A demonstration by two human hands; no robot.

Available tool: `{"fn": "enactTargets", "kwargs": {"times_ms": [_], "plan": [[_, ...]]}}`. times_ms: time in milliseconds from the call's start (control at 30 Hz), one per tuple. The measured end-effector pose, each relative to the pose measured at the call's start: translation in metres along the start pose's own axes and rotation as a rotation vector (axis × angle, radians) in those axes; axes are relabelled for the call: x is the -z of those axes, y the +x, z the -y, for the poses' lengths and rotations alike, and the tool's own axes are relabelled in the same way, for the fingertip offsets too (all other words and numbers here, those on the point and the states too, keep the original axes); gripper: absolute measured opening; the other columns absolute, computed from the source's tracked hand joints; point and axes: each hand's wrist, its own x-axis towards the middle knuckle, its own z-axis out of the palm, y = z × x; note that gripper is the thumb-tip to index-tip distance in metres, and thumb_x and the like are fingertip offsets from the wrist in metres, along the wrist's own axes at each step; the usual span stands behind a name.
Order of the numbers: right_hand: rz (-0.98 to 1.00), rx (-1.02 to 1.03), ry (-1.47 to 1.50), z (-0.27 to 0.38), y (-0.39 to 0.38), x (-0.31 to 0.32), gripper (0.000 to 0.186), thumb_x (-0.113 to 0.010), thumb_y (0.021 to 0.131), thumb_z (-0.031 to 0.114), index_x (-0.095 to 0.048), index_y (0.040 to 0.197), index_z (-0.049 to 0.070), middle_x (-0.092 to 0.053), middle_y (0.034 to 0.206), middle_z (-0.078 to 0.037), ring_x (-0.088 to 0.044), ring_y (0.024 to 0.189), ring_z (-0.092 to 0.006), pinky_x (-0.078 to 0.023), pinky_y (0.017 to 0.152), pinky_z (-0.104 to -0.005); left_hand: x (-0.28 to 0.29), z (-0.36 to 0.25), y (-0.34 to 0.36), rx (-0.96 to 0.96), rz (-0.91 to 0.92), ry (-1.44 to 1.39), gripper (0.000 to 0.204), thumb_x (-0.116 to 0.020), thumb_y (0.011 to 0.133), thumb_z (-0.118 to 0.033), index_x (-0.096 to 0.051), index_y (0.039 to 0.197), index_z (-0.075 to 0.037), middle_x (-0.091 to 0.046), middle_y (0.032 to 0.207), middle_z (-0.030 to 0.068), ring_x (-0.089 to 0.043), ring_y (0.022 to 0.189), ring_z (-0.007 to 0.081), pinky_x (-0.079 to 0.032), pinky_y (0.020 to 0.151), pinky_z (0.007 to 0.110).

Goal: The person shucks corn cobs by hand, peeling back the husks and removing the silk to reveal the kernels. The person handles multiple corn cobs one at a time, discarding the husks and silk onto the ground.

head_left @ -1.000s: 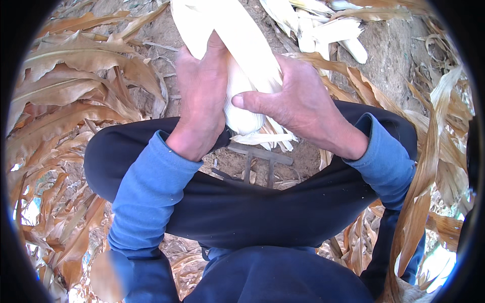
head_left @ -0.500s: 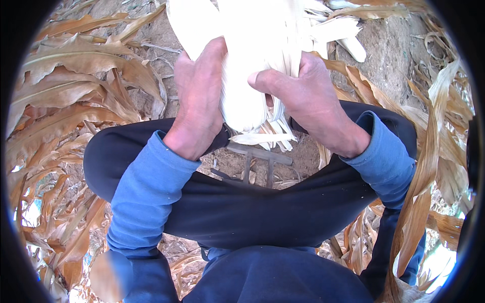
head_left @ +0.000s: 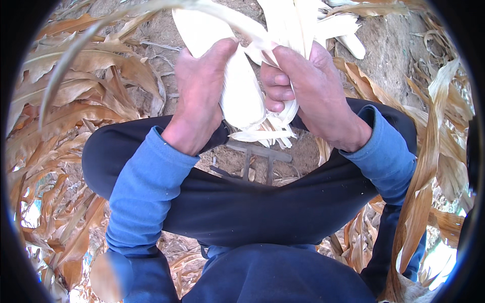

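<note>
The left hand [head_left: 199, 91] was wrapped around a pale ear [head_left: 242, 96] of corn, its grip closed against the ear's side with the thumb along the upper edge. The ear lay tilted between the two hands, above the gap between the person's bent legs, its rounded end pointing toward the body; glare washed out most of its surface. The right hand [head_left: 316, 91], just beside it, pinched husk [head_left: 290, 30] between thumb and curled fingers, and broad white pieces stood up beyond that grip. A long, thin strip [head_left: 76, 55], blurred, arched from near the right hand over the left one and down in front of the brown leaves [head_left: 76, 96] at the left. Loose shreds [head_left: 262, 136] showed just below the ear's rounded end, and nearer the body a small grey frame [head_left: 257, 153] sat on the bare soil between the legs. More white husks [head_left: 348, 33] lay on the ground beyond the right hand. Dry leaves [head_left: 424, 177] also rose along the right side, one of them passing in front of the right arm. Blue sleeves [head_left: 149, 182] were pushed back from both wrists, above black trousers [head_left: 227, 212].
</note>
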Motion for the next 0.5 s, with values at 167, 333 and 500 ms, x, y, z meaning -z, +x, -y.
{"fn": "enactTargets", "kwargs": {"times_ms": [167,333,500], "plan": [[-0.14,-0.095,-0.261,0.008,0.002,0.004,0.02,-0.049,0.098,0.025,-0.049,0.086,0.008,-0.036,0.061,0.006,-0.029,0.049,-0.0029,-0.026,0.043,-0.0207,-0.002,-0.006,0.002,0.046,-0.057,-0.013,0.029,-0.056,0.088,-0.009,-0.056,0.11,0.01,-0.066,0.094,0.0139,-0.069,0.077,0.0181,-0.059,0.066,0.03],[-0.245,0.015,-0.324,0.018,0.011,0.017,0.025,-0.052,0.098,0.034,-0.049,0.088,0.012,-0.034,0.061,0.008,-0.03,0.051,-0.0013,-0.026,0.044,-0.0189,0.007,-0.016,0.0,0.13,0.006,-0.019,0.031,-0.057,0.093,-0.019,-0.055,0.114,0.003,-0.065,0.091,0.0083,-0.067,0.073,0.0153,-0.059,0.065,0.029],[-0.168,0.099,-0.31,0.007,0.022,0.026,0.035,-0.065,0.092,0.041,-0.053,0.095,0.008,-0.038,0.066,0.007,-0.039,0.056,-0.0001,-0.037,0.048,-0.0149,0.003,-0.012,-0.002,0.129,-0.02,-0.096,0.027,-0.054,0.092,-0.014,-0.055,0.106,0.008,-0.064,0.082,0.0137,-0.068,0.067,0.0193,-0.06,0.059,0.032]]}}
